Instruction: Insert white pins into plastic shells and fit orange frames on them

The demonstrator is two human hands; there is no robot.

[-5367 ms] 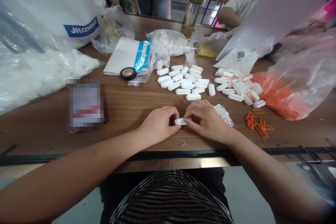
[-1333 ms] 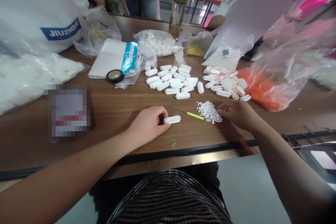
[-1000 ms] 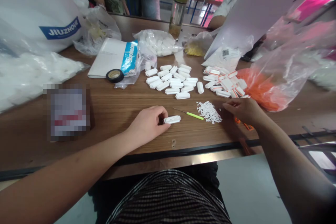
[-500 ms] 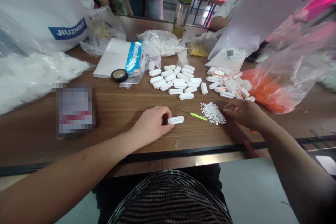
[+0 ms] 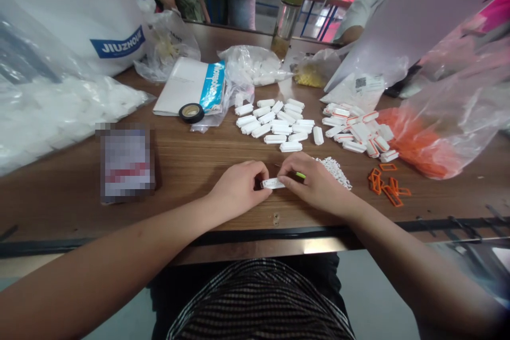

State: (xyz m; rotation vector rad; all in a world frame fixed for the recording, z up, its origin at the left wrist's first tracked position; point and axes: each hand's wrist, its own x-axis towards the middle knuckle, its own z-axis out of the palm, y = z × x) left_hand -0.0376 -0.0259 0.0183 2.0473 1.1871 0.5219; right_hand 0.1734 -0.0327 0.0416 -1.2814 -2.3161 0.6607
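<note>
- Since half a second ago, the right hand [image 5: 314, 183] has swung left from beside the pile of small white pieces [image 5: 338, 171] to the white block [image 5: 271, 184], leaving the orange frames [image 5: 392, 196] uncovered.
- The left hand [image 5: 237, 186] grips the left end of the block between thumb and fingers, as before.
- The right hand's thumb and fingers are bent together at the block's right end; whether they pinch a small piece cannot be told.
- The block lies level between both hands, near the table's [image 5: 191, 154] front edge.
- A green-handled pick [image 5: 300, 175] shows partly, mostly hidden by the right hand.
- Beyond the hands lie more white blocks [image 5: 281, 128]; to their right, a heap of orange-trimmed blocks [image 5: 360, 133].
- At far left, a roll of black tape [image 5: 192, 113] touches a white and blue packet [image 5: 185, 85].
</note>
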